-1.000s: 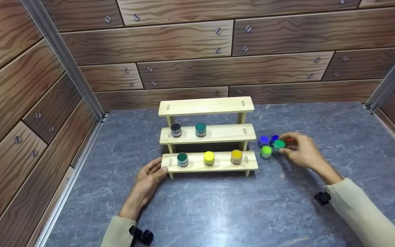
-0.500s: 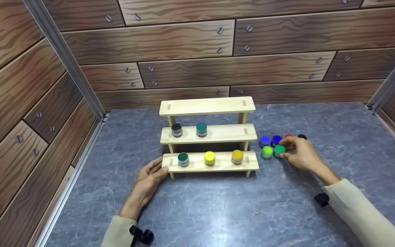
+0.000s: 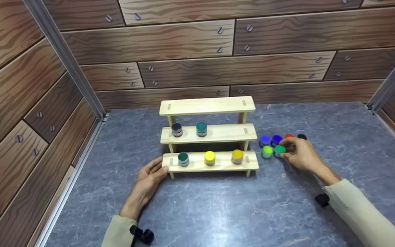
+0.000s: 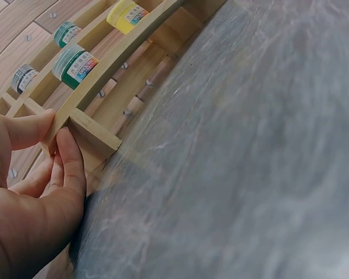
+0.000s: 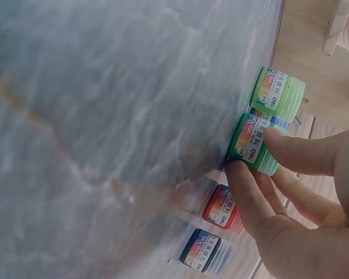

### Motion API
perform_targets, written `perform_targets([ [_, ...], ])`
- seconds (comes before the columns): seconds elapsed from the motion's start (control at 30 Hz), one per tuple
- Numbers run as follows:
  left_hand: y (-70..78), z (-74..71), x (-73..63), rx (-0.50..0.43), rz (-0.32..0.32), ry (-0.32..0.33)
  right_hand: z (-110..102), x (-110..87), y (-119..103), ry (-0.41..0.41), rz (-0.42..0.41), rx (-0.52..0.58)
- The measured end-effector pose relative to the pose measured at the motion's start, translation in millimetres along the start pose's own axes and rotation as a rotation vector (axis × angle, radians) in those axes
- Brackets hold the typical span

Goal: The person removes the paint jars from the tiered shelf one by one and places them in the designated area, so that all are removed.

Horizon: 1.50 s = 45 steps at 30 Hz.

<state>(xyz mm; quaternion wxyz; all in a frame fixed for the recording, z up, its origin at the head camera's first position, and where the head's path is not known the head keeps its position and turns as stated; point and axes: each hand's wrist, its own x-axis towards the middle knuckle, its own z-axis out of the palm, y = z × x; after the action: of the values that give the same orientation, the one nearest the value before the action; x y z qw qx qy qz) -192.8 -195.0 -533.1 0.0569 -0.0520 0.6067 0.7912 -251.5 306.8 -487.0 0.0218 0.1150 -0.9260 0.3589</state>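
My left hand [image 3: 148,178] pinches the left end of the lowest step of a three-tier wooden display stand [image 3: 206,106], thumb on top and fingers under the board in the left wrist view. With thumb and fingers, my right hand [image 3: 302,152] holds a green paint jar [image 5: 253,142], upright at table level beside a light green paint jar [image 5: 277,93]. Behind these two are a violet-blue jar [image 3: 265,141] and a dark blue jar [image 3: 276,140]. A red jar [image 5: 221,206] and a black jar [image 5: 202,251] stand past my right fingers, partly hidden in the head view.
On the middle step stand a black jar [image 3: 176,130] and a teal jar [image 3: 201,129]. The lowest step bears a dark green jar [image 3: 183,159], a yellow jar [image 3: 210,158] and an orange-yellow jar [image 3: 237,156]. Wood-patterned walls [image 3: 197,37] enclose the grey marbled table [image 3: 197,212].
My right hand has brought the green jar slightly nearer and down beside the light green one, uncovering the red and black jars. In the last half second little moves. My left hand stays put.
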Motion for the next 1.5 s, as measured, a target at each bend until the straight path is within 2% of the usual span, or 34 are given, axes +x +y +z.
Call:
perform_targets([
  [0.2,-0.6,0.1,1.4,-0.006,-0.002,0.003,-2,-0.8,-2,-0.006,0.007,0.0],
  [0.37,-1.0,-0.4,2.0,-0.013,-0.004,0.012,-9,-0.8,-12,-0.006,0.001,0.023],
  [0.73,-0.6,-2.7,0.2,0.011,-0.009,-0.009,-24,10.4,-62,0.056,-0.078,0.035],
  [1.13,-1.7,-1.3,1.6,0.011,-0.004,-0.001,-6,30.1,-109,0.046,-0.168,0.071],
  [1.5,-2.0,-1.5,3.3,-0.002,-0.003,0.008,21,53.6,-145,0.025,-0.257,0.184],
])
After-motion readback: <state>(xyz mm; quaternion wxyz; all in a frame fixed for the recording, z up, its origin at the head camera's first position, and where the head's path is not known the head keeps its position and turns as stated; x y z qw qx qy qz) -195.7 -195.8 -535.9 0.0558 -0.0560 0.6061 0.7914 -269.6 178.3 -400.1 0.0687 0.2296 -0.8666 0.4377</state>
